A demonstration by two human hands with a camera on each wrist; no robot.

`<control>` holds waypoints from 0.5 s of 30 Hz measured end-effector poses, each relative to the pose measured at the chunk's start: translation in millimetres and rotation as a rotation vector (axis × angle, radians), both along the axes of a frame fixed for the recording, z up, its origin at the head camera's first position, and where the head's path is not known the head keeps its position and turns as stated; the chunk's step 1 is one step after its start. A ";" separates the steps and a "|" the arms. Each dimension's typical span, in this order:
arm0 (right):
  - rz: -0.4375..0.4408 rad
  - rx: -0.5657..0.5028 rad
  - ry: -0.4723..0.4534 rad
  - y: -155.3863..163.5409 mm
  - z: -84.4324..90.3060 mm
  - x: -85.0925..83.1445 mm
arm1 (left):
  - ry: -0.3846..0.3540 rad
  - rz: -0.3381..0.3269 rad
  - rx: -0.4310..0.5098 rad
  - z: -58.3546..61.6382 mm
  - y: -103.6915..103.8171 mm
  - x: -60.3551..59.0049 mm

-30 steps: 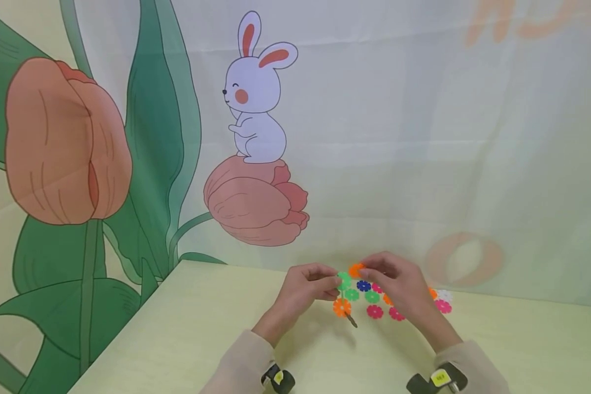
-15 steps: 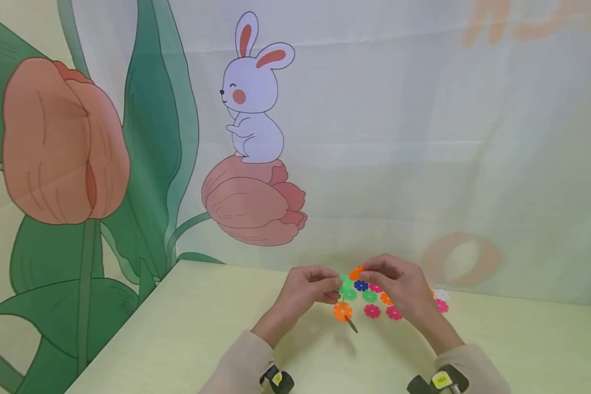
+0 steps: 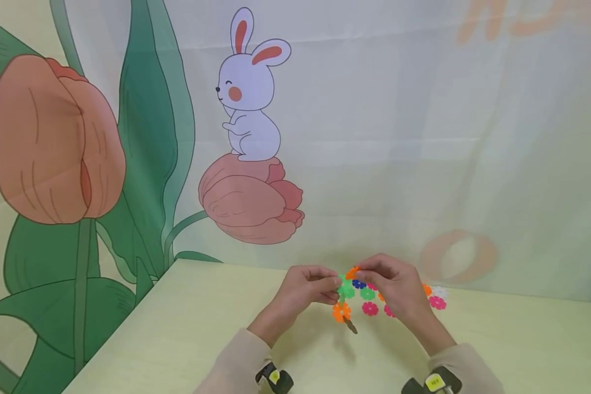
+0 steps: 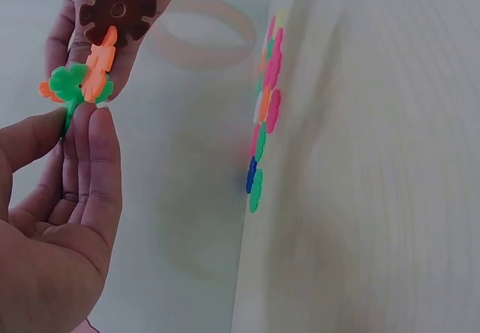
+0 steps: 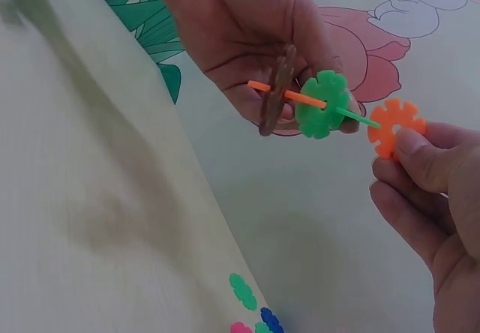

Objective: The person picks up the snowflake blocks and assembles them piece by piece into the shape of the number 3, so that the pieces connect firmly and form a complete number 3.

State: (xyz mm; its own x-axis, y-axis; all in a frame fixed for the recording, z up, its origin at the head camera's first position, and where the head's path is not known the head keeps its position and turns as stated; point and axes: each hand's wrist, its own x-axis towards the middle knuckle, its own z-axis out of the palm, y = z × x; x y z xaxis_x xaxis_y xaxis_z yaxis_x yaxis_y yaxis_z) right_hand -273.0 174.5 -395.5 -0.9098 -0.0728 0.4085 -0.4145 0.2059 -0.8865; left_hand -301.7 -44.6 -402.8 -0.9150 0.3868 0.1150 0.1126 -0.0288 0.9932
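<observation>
My left hand (image 3: pixel 305 287) pinches a small chain of slotted snowflake discs between thumb and fingers. In the chain are a brown disc (image 5: pixel 275 97), an orange disc (image 3: pixel 340 312) and green ones, including a green disc (image 5: pixel 321 106) facing the right wrist camera. The discs are slotted together at angles, with the brown one hanging lowest in the head view. My right hand (image 3: pixel 394 282) pinches another orange disc (image 5: pixel 390 119) by its edge. That disc meets the edge of a thin green disc (image 5: pixel 358 117) at the chain's end; how deep the slots engage is hard to tell.
Behind the hands, several loose discs lie on the pale table (image 3: pixel 207 317), among them a pink disc (image 3: pixel 370 308), a blue disc (image 3: pixel 358 283) and a white disc (image 3: pixel 439 291). A printed cloth (image 3: pixel 364 137) with a rabbit and tulips hangs at the table's back edge.
My right hand has brought the orange disc slightly left and down, against the green end of the chain, and the disc has turned. My left hand keeps its grip. The head view has shifted slightly.
</observation>
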 end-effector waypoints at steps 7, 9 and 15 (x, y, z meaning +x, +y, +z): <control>0.004 -0.038 0.002 -2.4 -0.3 2.5 | -0.009 -0.011 -0.015 1.9 -0.7 0.5; 0.002 -0.041 0.007 -3.2 -1.6 2.6 | -0.014 -0.015 -0.014 1.8 -1.0 0.2; -0.007 -0.037 0.009 -5.3 -3.0 2.0 | -0.038 -0.036 0.009 2.3 -2.7 -0.2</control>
